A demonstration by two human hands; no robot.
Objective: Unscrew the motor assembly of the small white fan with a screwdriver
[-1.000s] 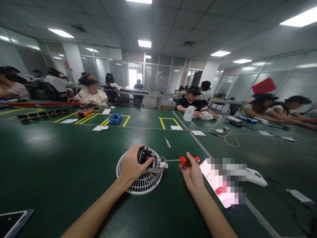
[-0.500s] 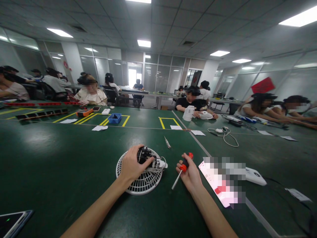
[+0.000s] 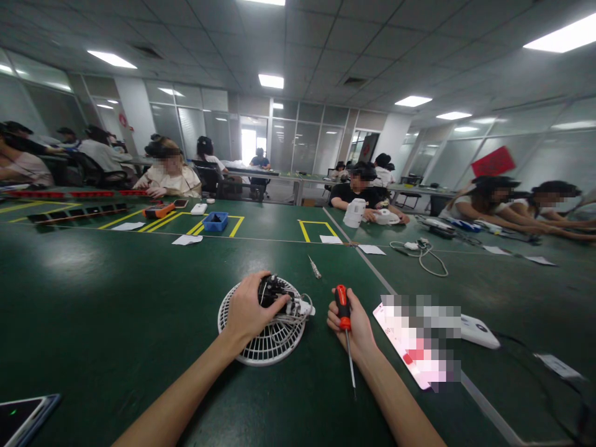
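Note:
My left hand (image 3: 249, 307) is wrapped over a black fan motor assembly (image 3: 274, 290) with white parts and a coiled cord. Beneath it, a round white fan grille (image 3: 265, 351) lies flat on the green table. To the right, my right hand (image 3: 356, 323) is closed around the red and black handle of a screwdriver (image 3: 343, 310). The shaft points down toward me, over the wrist side, clear of the motor. A slim, clear-handled screwdriver (image 3: 315, 268) lies on the table beyond, between the two hands.
A lit phone (image 3: 410, 347) and a white device (image 3: 479, 331) lie right of my right arm. Another phone (image 3: 28, 419) is at the near left corner. Farther off are a blue bin (image 3: 216, 222), a coiled cable (image 3: 426, 251) and a co-worker (image 3: 358, 192) handling white parts.
The screwdriver has turned in my right hand: its handle now stands upright and its tip has swung toward me and to the right. My left hand stays on the motor.

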